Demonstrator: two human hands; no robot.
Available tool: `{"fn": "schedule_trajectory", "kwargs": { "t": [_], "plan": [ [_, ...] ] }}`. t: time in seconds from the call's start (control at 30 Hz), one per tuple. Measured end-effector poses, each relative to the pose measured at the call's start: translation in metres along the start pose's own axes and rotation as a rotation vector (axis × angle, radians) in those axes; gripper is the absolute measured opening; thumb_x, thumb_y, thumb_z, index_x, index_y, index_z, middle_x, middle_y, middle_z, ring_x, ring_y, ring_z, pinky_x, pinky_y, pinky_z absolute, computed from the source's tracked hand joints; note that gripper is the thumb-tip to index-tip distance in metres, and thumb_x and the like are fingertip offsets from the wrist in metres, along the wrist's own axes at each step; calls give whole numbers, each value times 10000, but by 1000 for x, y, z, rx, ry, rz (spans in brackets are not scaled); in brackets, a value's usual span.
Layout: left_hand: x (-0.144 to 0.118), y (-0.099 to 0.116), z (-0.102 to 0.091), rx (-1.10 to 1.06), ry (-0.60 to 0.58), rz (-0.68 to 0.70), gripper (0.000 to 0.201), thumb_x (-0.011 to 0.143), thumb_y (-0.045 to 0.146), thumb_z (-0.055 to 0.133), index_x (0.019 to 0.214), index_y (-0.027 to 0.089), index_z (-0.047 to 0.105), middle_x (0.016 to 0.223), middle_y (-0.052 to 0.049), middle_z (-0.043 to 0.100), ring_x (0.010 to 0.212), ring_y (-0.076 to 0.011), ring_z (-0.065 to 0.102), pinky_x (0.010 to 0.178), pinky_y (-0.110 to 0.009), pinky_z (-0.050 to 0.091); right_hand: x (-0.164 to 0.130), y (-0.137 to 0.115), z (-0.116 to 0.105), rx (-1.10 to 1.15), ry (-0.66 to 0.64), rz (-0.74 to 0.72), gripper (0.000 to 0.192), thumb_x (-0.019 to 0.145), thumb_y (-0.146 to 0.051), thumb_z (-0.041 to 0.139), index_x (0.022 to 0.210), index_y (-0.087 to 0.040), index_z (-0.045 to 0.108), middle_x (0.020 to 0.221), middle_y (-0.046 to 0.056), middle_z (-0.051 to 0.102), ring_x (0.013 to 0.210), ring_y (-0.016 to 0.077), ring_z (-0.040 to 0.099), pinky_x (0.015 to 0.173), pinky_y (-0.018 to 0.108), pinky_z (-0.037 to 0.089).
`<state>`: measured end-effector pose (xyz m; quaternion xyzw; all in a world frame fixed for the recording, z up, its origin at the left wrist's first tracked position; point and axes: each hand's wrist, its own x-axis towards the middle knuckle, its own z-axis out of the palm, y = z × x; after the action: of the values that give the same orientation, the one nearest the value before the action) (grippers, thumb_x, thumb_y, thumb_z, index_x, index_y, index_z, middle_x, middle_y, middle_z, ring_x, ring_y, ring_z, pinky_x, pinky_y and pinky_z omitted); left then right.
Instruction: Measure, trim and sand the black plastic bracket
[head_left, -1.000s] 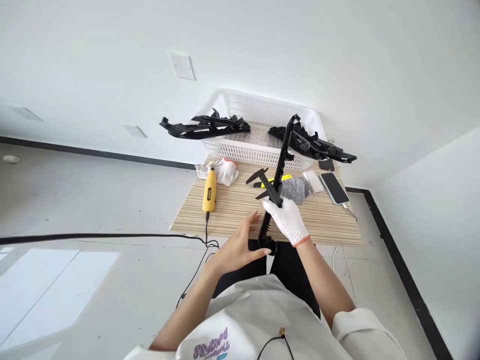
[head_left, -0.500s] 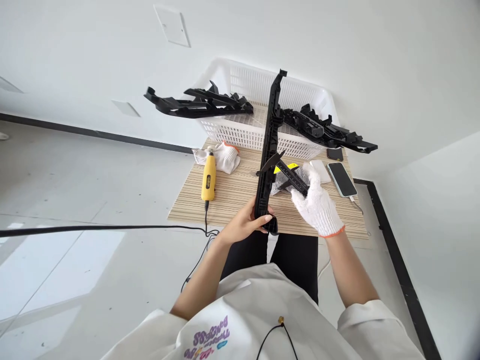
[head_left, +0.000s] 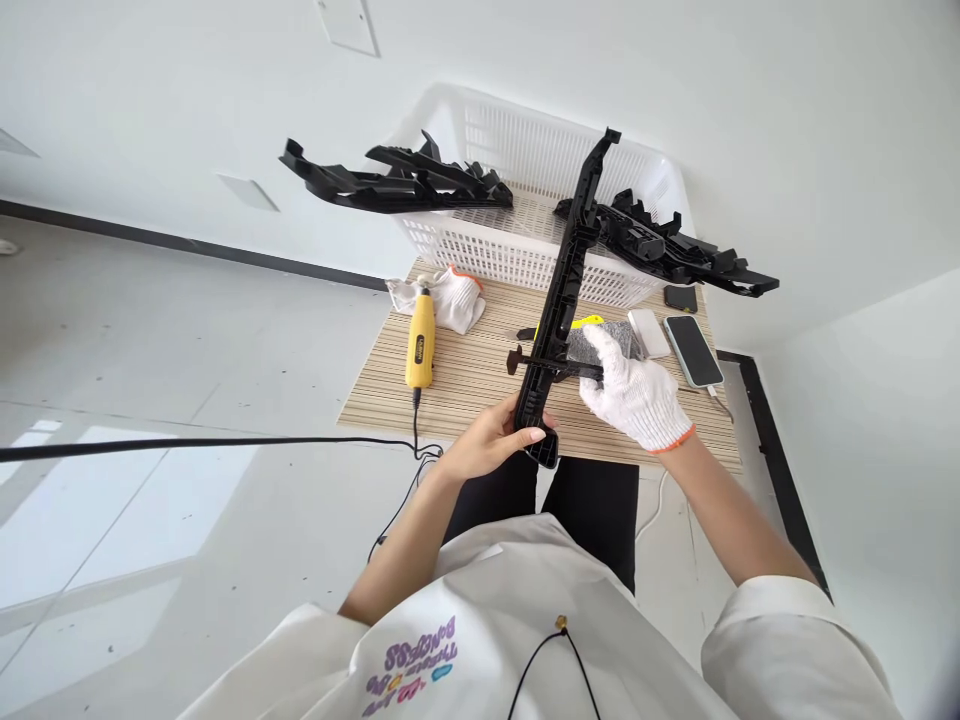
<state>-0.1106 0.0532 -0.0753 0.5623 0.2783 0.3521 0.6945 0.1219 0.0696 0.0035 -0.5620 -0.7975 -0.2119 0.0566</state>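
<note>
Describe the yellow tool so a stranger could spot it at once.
On the striped wooden table, look left of the two hands, below the white basket. The yellow rotary tool lies beside a crumpled white glove; it alone trails a black cord off the table's edge.

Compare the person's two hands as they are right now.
The right hand wears a white knit glove; the left hand is bare. The right hand grips a black caliper laid across the long black plastic part; the left hand holds that part's lower end. Both are closed on something.

Shirt (head_left: 420,665) print upside-down, maybe "BANGERS".
</note>
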Motion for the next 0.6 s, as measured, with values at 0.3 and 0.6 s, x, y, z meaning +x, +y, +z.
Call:
{"fn": "schedule_trajectory", "kwargs": {
  "t": [0.3,0.6],
  "plan": [
    [-2,1,2,37,23,16,345,896,421,713,1104,160,623,1075,-74,716,995,-193,680,911,-324,546,-15,10,-7,-32,31,-75,586,936,-307,451,1479,-88,453,653,40,686,512,154,540,515,304,241],
    [-2,2,1,102,26,-2,378,885,452,713,1105,154,633,1074,-84,712,989,-204,669,890,-329,547,-16,6,-6,-54,-51,-42,538,992,-400,395,1424,-101,512,622,54,682,485,162,555,508,297,175]
  ]
}}
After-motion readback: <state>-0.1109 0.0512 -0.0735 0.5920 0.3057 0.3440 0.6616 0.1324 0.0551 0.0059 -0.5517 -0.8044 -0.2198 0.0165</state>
